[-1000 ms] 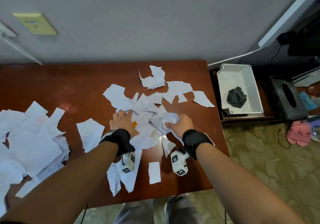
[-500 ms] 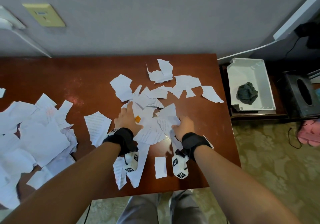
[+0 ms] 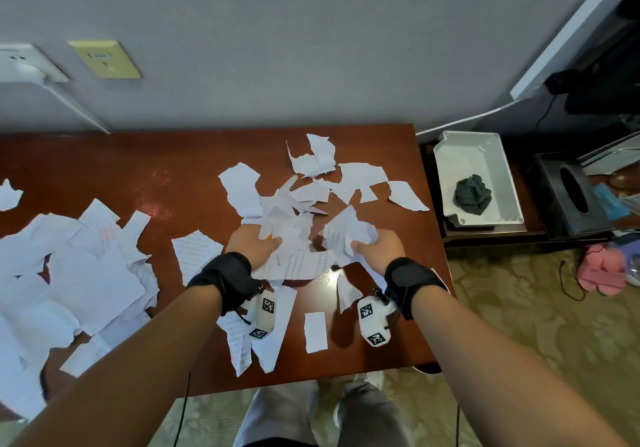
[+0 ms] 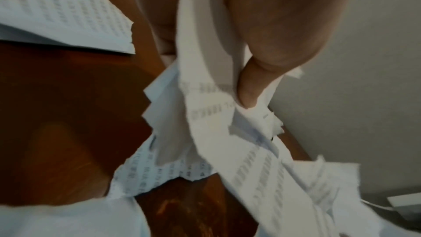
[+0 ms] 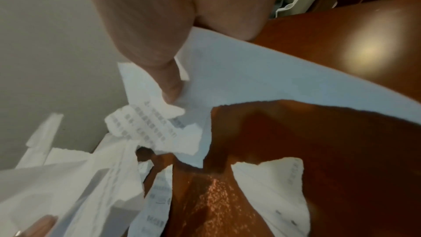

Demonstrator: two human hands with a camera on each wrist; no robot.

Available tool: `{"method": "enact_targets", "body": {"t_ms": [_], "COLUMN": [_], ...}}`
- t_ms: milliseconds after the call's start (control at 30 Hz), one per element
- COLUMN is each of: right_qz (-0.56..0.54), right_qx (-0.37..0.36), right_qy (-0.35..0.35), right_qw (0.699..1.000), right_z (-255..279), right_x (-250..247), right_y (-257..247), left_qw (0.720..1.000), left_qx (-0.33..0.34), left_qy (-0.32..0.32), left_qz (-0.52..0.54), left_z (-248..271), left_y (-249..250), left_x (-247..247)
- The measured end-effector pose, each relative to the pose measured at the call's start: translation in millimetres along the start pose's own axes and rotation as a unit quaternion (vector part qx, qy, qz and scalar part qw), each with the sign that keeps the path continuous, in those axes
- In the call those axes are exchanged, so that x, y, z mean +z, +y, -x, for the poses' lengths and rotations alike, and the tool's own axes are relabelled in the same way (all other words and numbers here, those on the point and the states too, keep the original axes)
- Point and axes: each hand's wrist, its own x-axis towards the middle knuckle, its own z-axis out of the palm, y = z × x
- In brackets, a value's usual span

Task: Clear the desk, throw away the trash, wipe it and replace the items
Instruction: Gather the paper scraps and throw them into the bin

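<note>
Torn white paper scraps (image 3: pixel 311 183) lie scattered over the reddish-brown desk (image 3: pixel 114 166). At the desk's middle my left hand (image 3: pixel 254 244) grips a bunch of scraps (image 3: pixel 280 221), its thumb pressing printed paper (image 4: pixel 212 114) in the left wrist view. Just to the right, my right hand (image 3: pixel 375 245) grips another crumpled bunch (image 3: pixel 346 230); the thumb pins the sheet (image 5: pixel 227 71) in the right wrist view. Both bunches are lifted slightly off the desk. A small orange bit (image 3: pixel 269 237) shows by the left hand.
A big heap of torn paper (image 3: pixel 59 273) covers the desk's left part. More scraps (image 3: pixel 315 331) lie near the front edge. Right of the desk stands a white tray (image 3: pixel 481 155) holding a dark cloth (image 3: pixel 472 195), then a black tissue box (image 3: pixel 571 197). Wall sockets (image 3: pixel 104 58) sit behind.
Both hands have closed on the scraps in the middle and raised them off the desk; earlier they lay flat on the papers. The head view has tilted upward slightly.
</note>
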Motion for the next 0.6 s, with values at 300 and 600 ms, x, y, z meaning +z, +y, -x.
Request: {"method": "enact_targets", "body": {"t_ms": [300,600], "right_qz": [0.174,0.180], "right_qx": [0.049,-0.002], "right_qy": [-0.057,-0.015], "right_qw": [0.982,0.984], "right_z": [17.8,23.6], "right_x": [37.2,74.6], "right_y": [37.1,56.0], "left_qw": [0.991,0.976], "left_qx": [-0.105,-0.129], "left_qy": [0.015,0.058], "left_qz": [-0.087,-0.164], "left_z": [19.6,33.0], "left_y": [-43.8,-81.3], "left_x": [17.1,33.6]}}
